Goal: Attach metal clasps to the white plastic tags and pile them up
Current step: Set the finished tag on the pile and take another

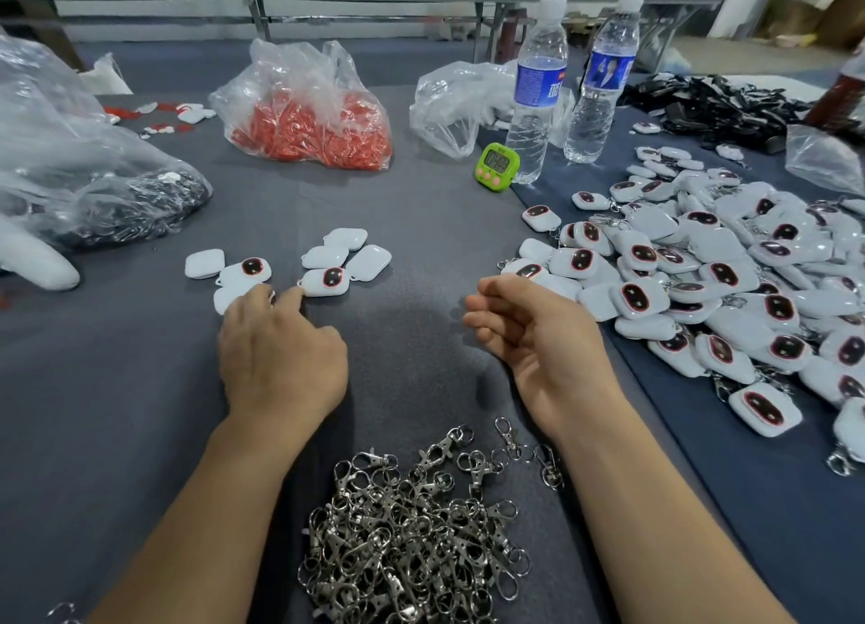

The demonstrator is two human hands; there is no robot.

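Several loose white plastic tags (327, 267) lie on the grey cloth ahead of me, some showing a dark oval face. My left hand (281, 347) lies palm down over them, its fingertips touching a tag (231, 293) and reaching the edge of another tag (326, 282). My right hand (533, 331) hovers palm inward with loosely curled fingers and holds nothing. A heap of metal clasps (412, 534) sits close to me between my forearms. A big pile of tags with clasps attached (711, 286) spreads at the right.
A clear bag of red pieces (309, 118) stands at the back. Two water bottles (538, 89) and a green timer (497, 167) stand behind the pile. A plastic bag of dark parts (93, 188) lies at the left, black straps (716, 104) at far right.
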